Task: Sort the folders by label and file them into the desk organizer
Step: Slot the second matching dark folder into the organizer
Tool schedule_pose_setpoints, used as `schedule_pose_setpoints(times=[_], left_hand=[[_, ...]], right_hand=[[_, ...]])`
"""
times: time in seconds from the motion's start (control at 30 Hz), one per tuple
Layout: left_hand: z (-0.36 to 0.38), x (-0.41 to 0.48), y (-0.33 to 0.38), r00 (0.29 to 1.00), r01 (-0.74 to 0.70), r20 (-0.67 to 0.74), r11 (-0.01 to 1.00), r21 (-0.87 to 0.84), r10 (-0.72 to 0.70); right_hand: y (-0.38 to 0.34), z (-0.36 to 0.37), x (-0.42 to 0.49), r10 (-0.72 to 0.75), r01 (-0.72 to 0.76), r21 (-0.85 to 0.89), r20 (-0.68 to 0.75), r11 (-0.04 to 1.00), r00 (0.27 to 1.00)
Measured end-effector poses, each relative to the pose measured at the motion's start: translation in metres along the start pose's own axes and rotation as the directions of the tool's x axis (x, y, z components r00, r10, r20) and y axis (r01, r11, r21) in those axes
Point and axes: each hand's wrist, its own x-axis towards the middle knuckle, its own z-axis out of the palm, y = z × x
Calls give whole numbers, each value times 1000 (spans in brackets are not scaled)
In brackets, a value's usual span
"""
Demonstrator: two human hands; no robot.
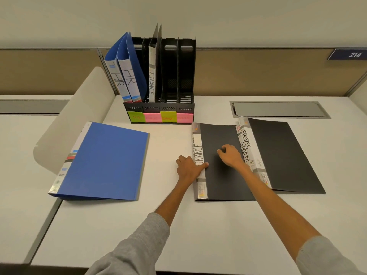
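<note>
A black desk organizer [168, 108] stands at the back of the desk with coloured sticky labels on its front. Two blue HR folders [127, 72] lean in its left slot, and a black FINANCE folder [152, 76] stands in the second. A black folder marked FINANCE [222, 175] lies flat mid-desk. My left hand [188, 167] grips its spine edge, thumb on the cover. My right hand [230, 155] rests on the cover with fingers curled. Right of it lie two stacked black SPORTS folders [282, 155]. A blue folder [107, 161] lies flat at the left.
A pale curved divider panel [79, 116] rises at the left beside the organizer. A grey cable hatch [278, 109] is set into the desk at the back right. A partition wall with a "214" plate [351, 54] runs behind.
</note>
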Motion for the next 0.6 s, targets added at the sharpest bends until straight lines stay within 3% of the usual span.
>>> schedule_pose_setpoints(times=[0.3, 0.43, 0.6], left_hand=[[19, -7, 13, 994, 95, -36, 974, -205, -105], [15, -6, 13, 994, 96, 8, 865, -492, -106], [5, -6, 15, 993, 72, -33, 815, -575, -111]], right_hand=[[14, 7, -7, -56, 56, -17, 40, 998, 998], [19, 7, -6, -74, 75, -7, 55, 997, 996], [19, 6, -1, -70, 70, 3, 17, 998, 997]])
